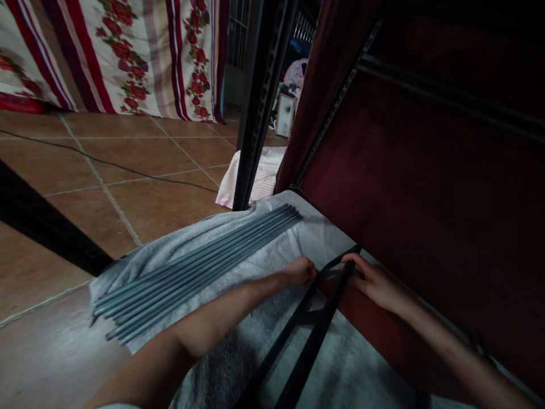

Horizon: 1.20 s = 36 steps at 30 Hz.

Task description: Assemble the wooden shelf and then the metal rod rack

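A black frame (313, 335) with two long bars and a curved end slants across the lower middle. My left hand (300, 271) is closed at the left side of its curved end; what its fingers pinch is too small to name. On the right side, my right hand (367, 277) has its fingers wrapped round the frame's bar near the top. Several grey rods (200, 267) lie side by side on a grey towel (179, 236), left of my left forearm.
Black perforated posts (259, 108) stand behind the rods and at the left. A dark red cloth (409, 193) hangs at the right. A striped floral curtain (166, 57) and a thin cable (114, 165) are beyond, over the tiled floor (170, 199).
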Available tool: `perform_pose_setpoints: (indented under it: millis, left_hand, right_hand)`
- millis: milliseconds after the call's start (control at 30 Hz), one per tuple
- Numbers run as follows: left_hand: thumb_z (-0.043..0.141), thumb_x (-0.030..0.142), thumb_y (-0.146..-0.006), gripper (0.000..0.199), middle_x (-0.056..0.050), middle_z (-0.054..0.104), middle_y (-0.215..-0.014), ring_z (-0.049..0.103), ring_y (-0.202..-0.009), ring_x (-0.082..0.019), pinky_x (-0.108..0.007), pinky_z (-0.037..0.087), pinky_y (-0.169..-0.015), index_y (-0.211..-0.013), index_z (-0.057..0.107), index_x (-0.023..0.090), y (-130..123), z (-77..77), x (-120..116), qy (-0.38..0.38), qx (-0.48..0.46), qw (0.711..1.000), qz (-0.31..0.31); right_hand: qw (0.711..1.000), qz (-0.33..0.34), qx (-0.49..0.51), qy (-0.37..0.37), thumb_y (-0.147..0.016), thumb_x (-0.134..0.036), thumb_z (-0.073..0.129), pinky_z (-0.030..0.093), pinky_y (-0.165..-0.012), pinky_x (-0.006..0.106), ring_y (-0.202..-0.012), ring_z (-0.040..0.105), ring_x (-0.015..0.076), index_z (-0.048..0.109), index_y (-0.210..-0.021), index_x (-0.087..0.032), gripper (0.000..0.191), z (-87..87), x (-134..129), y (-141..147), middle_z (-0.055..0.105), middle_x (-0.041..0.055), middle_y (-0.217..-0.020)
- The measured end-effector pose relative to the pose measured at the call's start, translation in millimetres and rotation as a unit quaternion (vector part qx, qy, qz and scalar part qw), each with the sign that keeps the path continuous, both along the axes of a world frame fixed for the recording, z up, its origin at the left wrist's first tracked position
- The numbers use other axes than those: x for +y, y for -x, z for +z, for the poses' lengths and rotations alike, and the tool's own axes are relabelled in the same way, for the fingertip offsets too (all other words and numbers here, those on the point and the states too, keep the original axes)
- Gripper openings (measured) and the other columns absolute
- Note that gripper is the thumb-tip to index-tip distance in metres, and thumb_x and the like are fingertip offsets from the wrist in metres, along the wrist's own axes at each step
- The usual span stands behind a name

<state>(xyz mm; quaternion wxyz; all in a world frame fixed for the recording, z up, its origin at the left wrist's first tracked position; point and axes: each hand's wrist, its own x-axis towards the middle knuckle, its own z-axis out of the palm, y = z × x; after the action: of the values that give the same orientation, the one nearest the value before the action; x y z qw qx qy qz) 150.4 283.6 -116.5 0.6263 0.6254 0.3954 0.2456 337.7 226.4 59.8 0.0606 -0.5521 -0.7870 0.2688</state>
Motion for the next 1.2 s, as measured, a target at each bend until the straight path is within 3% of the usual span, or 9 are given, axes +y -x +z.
perform_pose_setpoints:
  millis: [200,400,567,667,767,867,933,1067,1200]
  left_hand:
    - [0.06,0.005,-0.063,0.015,-0.001,0.064,-0.067,0.055,-0.062,-0.012,-0.023,0.044,-0.063,-0.073,0.069,0.012,-3,-3.0,1,-0.05,-0.003,0.999,0.012]
    - [0.057,0.013,-0.074,0.012,-0.001,0.059,-0.059,0.052,-0.053,-0.011,-0.022,0.041,-0.053,-0.071,0.068,0.01,-1,-2.5,-3,-0.052,0.009,0.999,0.01]
    - [0.062,0.002,-0.063,0.018,0.001,0.062,-0.066,0.054,-0.06,-0.01,-0.02,0.041,-0.059,-0.076,0.068,0.013,0,0.6,-2,-0.079,0.017,0.997,0.014]
    - [0.065,0.011,-0.07,0.017,0.001,0.064,-0.068,0.057,-0.059,-0.011,-0.022,0.044,-0.059,-0.086,0.068,0.012,3,0.1,-1,-0.067,0.021,0.998,0.004]
    - [0.059,0.019,-0.08,0.011,0.0,0.061,-0.061,0.055,-0.054,-0.011,-0.023,0.044,-0.054,-0.079,0.066,0.011,3,-2.0,-2,-0.064,0.033,0.997,0.001]
    - [0.06,0.009,-0.074,0.005,0.001,0.06,-0.063,0.054,-0.059,-0.01,-0.021,0.042,-0.057,-0.073,0.064,0.012,-1,-2.9,-4,-0.089,0.035,0.995,0.001]
    - [0.062,0.004,-0.068,0.013,0.001,0.063,-0.071,0.055,-0.066,-0.01,-0.019,0.043,-0.061,-0.078,0.065,0.013,-2,-2.9,-5,-0.102,0.027,0.994,-0.001]
    - [0.06,0.014,-0.078,0.013,-0.001,0.065,-0.071,0.059,-0.062,-0.011,-0.02,0.044,-0.057,-0.088,0.067,0.012,-1,-4.1,-5,-0.083,0.023,0.996,-0.013]
    - [0.057,0.017,-0.08,0.012,0.001,0.056,-0.057,0.053,-0.053,-0.01,-0.019,0.041,-0.052,-0.074,0.066,0.011,-3,-5.4,-5,-0.081,0.033,0.996,-0.011]
  right_hand:
    - [1.0,-0.008,0.021,0.014,-0.089,-0.048,0.054,0.049,-0.071,0.031,-0.084,0.069,0.0232,0.053,-0.116,-0.028,0.034,-1.5,0,-4,0.069,-0.0003,-0.082]
    - [0.999,-0.006,0.031,0.015,-0.089,-0.045,0.055,0.051,-0.074,0.032,-0.087,0.07,0.0237,0.053,-0.119,-0.029,0.034,-6.4,3,-11,0.071,0.0003,-0.084]
    - [0.999,-0.006,0.032,0.026,-0.09,-0.046,0.055,0.051,-0.075,0.032,-0.086,0.07,0.0229,0.051,-0.122,-0.029,0.037,-8.2,4,-12,0.07,0.0003,-0.084]
    - [0.999,-0.011,0.034,0.023,-0.089,-0.045,0.055,0.051,-0.078,0.033,-0.091,0.07,0.0235,0.05,-0.126,-0.029,0.04,-7.3,3,-11,0.071,0.0001,-0.086]
    - [0.999,-0.015,0.021,0.019,-0.089,-0.044,0.056,0.051,-0.08,0.033,-0.094,0.07,0.0236,0.051,-0.123,-0.03,0.038,-5.7,1,-9,0.071,-0.0002,-0.087]
    - [0.999,-0.012,0.03,0.019,-0.088,-0.044,0.056,0.051,-0.081,0.033,-0.091,0.07,0.0229,0.052,-0.119,-0.03,0.034,-5.8,2,-10,0.072,-0.0001,-0.088]
    - [0.999,-0.013,0.034,0.022,-0.087,-0.044,0.057,0.052,-0.081,0.034,-0.087,0.07,0.0226,0.052,-0.117,-0.03,0.033,-7.1,3,-11,0.072,-0.0002,-0.087]
    - [0.999,-0.016,0.036,0.016,-0.087,-0.048,0.058,0.053,-0.08,0.035,-0.082,0.07,0.0225,0.054,-0.116,-0.03,0.035,-10.1,4,-15,0.072,-0.0003,-0.083]
    - [0.999,-0.019,0.044,-0.008,-0.085,-0.05,0.059,0.055,-0.077,0.034,-0.077,0.07,0.0216,0.057,-0.114,-0.03,0.034,-11.7,4,-17,0.071,-0.0015,-0.079]
